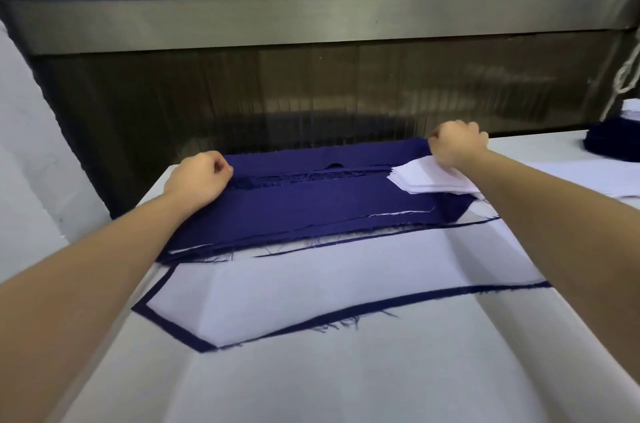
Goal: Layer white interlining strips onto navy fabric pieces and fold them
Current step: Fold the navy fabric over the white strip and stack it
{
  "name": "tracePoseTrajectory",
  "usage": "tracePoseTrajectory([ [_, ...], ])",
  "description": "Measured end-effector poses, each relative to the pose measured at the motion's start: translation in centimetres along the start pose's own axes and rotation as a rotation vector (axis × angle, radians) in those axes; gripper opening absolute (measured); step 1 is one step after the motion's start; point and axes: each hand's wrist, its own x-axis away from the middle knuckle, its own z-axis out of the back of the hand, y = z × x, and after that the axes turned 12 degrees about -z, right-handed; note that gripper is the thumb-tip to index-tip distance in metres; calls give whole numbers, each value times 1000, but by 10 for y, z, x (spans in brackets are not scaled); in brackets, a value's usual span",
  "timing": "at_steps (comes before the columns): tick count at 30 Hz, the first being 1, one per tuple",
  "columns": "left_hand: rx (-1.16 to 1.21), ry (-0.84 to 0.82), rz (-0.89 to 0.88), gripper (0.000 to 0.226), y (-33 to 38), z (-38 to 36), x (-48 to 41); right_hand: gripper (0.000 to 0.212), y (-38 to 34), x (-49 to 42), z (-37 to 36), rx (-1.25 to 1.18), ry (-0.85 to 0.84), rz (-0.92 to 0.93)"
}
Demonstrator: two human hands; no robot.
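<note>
Navy fabric stack (311, 204) on the white table (346, 388), left hand (201, 177) pinching its far left corner, right hand (457, 144) gripping its far right corner, hands well apart, white interlining strips (433, 178) piled on the stack's right end, touching the right hand

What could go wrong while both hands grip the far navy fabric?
1. The white strips lie loose on the navy fabric beside the right hand; a pull by it or the left hand may scatter them.
2. The nearer layered piece lies just in front of the fabric's frayed edge; dragged threads might disturb it.
</note>
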Motion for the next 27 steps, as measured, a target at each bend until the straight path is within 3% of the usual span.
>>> tracePoseTrajectory([
  [4, -137, 18, 31, 31, -2, -6, -25, 34, -4, -12, -7, 124, -32, -43],
  [9, -411, -193, 122, 52, 2, -11, -44, 44, -4, -20, -17, 153, -153, -120],
  [14, -346, -142, 108, 41, 1, -17, -46, 37, -6, -23, -19, 113, -149, -113],
  [17, -317, -75, 49, 30, 4, -17, -44, 16, -8, -23, -16, 73, -51, -71],
  [23, -99, -73, -14, 8, 7, -14, -44, 15, -9, -21, -9, -453, -43, -30],
  [27, 114, -71, -30, 8, 7, -4, -40, 21, -5, -21, -1, -758, -83, -56],
])
